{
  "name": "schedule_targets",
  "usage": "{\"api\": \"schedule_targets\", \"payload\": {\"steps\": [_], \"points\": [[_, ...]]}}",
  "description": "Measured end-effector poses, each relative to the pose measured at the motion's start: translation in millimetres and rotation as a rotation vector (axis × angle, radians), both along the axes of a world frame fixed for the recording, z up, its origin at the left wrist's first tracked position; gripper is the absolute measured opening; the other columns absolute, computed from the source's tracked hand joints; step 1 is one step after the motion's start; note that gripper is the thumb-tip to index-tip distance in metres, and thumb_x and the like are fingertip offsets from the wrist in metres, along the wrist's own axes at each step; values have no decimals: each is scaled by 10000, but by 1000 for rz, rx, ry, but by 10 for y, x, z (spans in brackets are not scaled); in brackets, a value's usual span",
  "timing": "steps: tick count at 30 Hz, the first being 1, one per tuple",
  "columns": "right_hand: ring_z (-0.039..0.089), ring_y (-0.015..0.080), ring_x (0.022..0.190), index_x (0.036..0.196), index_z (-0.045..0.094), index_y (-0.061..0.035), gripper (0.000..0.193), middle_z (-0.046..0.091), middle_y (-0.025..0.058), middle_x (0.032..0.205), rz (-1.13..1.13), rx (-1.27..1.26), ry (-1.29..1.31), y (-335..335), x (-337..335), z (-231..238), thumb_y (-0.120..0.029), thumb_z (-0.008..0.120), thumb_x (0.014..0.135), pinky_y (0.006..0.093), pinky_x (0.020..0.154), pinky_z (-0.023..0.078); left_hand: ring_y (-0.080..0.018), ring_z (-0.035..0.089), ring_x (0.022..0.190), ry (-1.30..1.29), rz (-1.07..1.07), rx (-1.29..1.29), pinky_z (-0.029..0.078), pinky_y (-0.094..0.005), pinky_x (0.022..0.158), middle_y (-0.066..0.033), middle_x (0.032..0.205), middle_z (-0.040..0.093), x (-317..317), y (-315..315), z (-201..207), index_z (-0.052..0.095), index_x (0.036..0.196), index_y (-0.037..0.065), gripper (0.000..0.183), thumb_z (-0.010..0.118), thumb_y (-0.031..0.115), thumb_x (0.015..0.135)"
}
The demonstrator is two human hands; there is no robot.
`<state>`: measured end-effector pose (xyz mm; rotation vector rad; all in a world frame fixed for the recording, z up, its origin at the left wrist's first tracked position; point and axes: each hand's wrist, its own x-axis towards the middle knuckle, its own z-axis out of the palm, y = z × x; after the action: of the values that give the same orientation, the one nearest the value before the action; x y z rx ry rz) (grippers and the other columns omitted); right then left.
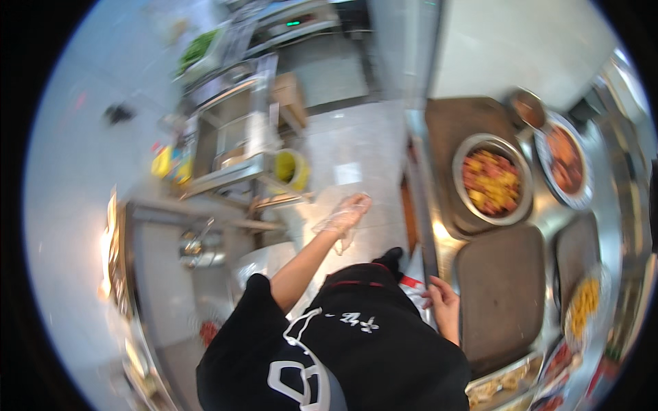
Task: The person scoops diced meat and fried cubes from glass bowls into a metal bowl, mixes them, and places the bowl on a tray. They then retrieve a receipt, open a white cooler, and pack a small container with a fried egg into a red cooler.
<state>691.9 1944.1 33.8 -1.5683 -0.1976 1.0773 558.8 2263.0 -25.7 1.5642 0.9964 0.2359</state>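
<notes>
My left hand (351, 211) wears a clear, loose plastic glove and is held out over the floor in front of me. Its fingers are curled together, and I see nothing in them. The glove's loose cuff hangs at the wrist. My right hand (444, 303) is at the edge of the steel counter (445, 255), with bent fingers and no glove visible. Just left of its fingertips is a white and red plastic bag (412, 282). What the right fingers close on, if anything, I cannot make out. The brown tray (500, 288) lies right beside that hand.
A round metal bowl (458, 179) of diced yellow and reddish food stands on another brown tray (456, 116). Beyond are a dish of reddish food (567, 161) and a plate of yellow pieces (585, 308). To the left are a sink (161, 274), a steel rack (226, 175) and a yellow bucket (301, 175).
</notes>
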Motion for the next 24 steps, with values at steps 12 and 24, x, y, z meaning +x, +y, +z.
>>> {"api": "schedule_targets", "payload": {"steps": [12,24], "points": [[539,124,515,1128,569,43,270,638,105,756,419,1,15,1108,-95,-77,-110,564,907,243,504,444,-396,536,1102,579,649,428,417,-443,948,-248,1173,562,-1680,1634,40,480,1234,-7,660,628,437,769],[586,124,608,1159,549,49,298,645,99,817,615,-298,-21,3319,-820,-86,-108,558,906,233,543,487,-405,504,1067,886,333,491,430,-442,908,-289,1335,321,-1597,3477,-922,267,1424,102,618,482,109,844]]}}
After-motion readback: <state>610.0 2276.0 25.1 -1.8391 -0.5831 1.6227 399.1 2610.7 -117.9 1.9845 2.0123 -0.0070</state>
